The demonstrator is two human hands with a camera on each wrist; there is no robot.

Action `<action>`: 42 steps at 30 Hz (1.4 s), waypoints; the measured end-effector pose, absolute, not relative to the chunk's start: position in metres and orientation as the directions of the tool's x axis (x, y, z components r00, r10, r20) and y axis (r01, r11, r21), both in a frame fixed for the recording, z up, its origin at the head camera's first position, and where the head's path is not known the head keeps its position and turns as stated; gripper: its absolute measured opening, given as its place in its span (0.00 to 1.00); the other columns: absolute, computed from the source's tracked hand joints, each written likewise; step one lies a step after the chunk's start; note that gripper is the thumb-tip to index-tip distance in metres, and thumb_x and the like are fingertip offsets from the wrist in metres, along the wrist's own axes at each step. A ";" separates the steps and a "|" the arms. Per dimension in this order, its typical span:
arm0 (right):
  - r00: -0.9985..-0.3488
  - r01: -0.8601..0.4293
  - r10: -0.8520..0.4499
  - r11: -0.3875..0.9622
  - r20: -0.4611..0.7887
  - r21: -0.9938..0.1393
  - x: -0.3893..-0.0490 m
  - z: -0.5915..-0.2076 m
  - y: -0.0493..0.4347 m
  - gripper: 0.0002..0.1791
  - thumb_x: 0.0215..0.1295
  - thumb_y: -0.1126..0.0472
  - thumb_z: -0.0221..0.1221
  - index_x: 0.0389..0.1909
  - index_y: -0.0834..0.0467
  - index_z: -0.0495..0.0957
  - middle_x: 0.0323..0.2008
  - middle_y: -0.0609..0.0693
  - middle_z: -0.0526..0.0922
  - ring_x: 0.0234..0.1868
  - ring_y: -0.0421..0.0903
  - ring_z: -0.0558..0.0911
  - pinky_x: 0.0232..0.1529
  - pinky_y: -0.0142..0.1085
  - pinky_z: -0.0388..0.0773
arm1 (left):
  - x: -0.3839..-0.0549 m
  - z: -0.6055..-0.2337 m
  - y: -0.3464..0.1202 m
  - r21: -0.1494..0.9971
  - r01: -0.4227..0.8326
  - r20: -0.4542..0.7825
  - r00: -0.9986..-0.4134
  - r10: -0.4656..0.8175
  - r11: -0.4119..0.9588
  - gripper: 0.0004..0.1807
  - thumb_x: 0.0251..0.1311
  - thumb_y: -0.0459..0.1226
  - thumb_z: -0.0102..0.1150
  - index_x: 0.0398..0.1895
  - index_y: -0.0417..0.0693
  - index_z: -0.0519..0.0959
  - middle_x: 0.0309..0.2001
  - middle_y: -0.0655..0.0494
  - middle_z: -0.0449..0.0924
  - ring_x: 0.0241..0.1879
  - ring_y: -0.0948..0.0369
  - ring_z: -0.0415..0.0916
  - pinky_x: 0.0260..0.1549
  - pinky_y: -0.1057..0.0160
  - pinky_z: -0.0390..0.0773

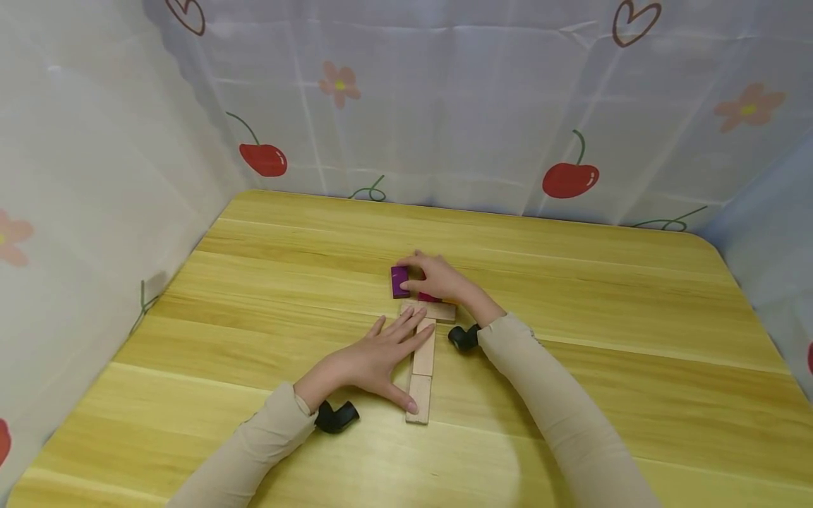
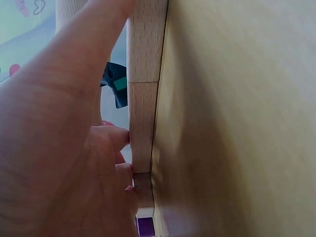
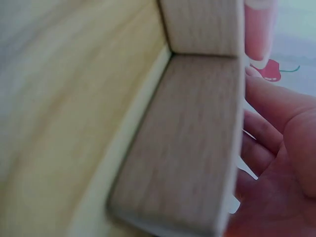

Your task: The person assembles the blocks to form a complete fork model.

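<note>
Two plain wooden blocks lie end to end on the table, the nearer block and the farther block. A crosswise wooden block meets the far end. My left hand rests along this row with fingers spread, thumb at the near block and fingertips by the crosswise one. Beyond it, my right hand pinches a purple block between thumb and forefinger. A red block shows partly under that hand. In the left wrist view, the purple block appears past the row.
Black wrist-worn pieces sit at the left cuff and right cuff. A wood-grain table extends around the blocks. Behind it hangs a pale curtain with cherries and flowers. A yellow-orange sliver shows beneath the right hand.
</note>
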State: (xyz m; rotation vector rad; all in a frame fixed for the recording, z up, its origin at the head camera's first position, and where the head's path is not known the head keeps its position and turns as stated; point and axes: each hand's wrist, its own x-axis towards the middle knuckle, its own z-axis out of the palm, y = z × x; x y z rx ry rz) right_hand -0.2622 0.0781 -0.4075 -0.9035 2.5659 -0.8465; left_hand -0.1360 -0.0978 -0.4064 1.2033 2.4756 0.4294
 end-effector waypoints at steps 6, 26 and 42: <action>-0.751 -0.488 -0.656 0.627 -0.075 -0.608 -0.258 -0.405 0.080 0.25 0.67 0.57 0.56 0.64 0.59 0.68 0.65 0.59 0.63 0.70 0.56 0.47 0.64 0.56 0.37 | -0.136 -0.407 -0.097 0.410 0.690 -0.183 -0.578 0.795 0.597 0.64 0.44 0.67 0.60 0.74 0.48 0.36 0.73 0.49 0.22 0.69 0.54 0.19 0.62 0.40 0.32; -0.799 -0.494 -0.595 0.570 0.084 -0.656 -0.236 -0.387 0.119 0.27 0.69 0.57 0.53 0.65 0.65 0.64 0.64 0.61 0.64 0.70 0.57 0.46 0.63 0.59 0.31 | -0.135 -0.405 -0.094 0.403 0.690 -0.178 -0.586 0.791 0.601 0.64 0.43 0.67 0.60 0.74 0.47 0.37 0.73 0.49 0.22 0.69 0.53 0.20 0.61 0.39 0.33; -0.881 -0.430 -0.440 0.589 0.175 -0.684 -0.129 -0.403 0.243 0.26 0.69 0.60 0.54 0.65 0.66 0.64 0.64 0.66 0.63 0.68 0.63 0.49 0.62 0.62 0.36 | -0.132 -0.404 -0.093 0.399 0.689 -0.168 -0.594 0.787 0.605 0.65 0.42 0.68 0.61 0.74 0.47 0.37 0.73 0.48 0.23 0.70 0.53 0.21 0.61 0.40 0.32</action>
